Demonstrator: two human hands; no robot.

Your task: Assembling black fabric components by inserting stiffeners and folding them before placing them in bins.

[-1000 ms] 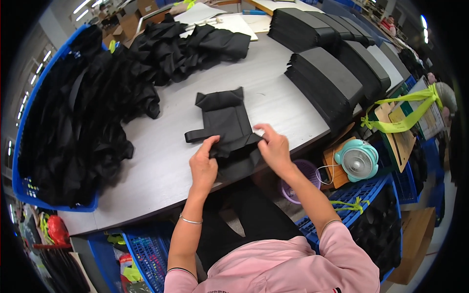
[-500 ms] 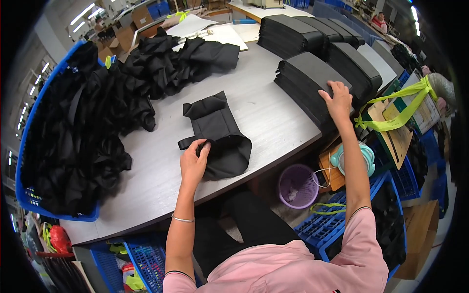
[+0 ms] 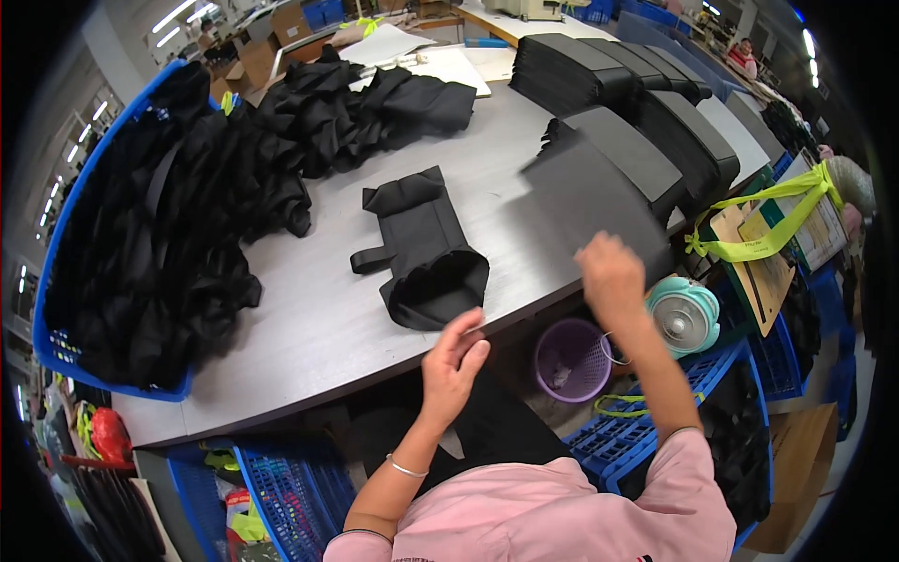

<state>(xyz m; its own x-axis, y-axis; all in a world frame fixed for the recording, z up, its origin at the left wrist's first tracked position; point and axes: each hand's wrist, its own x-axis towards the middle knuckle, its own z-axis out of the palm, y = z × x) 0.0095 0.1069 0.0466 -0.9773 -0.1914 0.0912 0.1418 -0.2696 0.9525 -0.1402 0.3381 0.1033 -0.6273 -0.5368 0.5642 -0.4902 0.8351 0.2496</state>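
black fabric pouch (image 3: 419, 234) | on grey table (image 3: 290, 318) | near end gaping | dark panel (image 3: 590, 206) | blurred, right of pouch

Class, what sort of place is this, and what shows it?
Probably a sewing workshop: stacks of black panels and a heap of black cloth share the table, with blue baskets nearby.

On a worktable (image 3: 309, 328), a fabric pouch (image 3: 421, 229) marks the clock's centre. A crate (image 3: 56, 362) filled with a cloth heap (image 3: 154, 244) stands at 9 o'clock, the cloth reaching across the tabletop toward 11. Papers (image 3: 445, 67) lie at 12, stacks of panels (image 3: 632, 150) from 1 to 2. A single panel (image 3: 590, 201) is at 3, between the nearest stack and the right hand (image 3: 613, 272); the left hand (image 3: 451, 370) is near the pouch at 5. Beyond the table's near edge, a waste basket (image 3: 573, 361) sits past 4, a fan (image 3: 684, 317) between 3 and 4, another crate (image 3: 290, 496) at 7.
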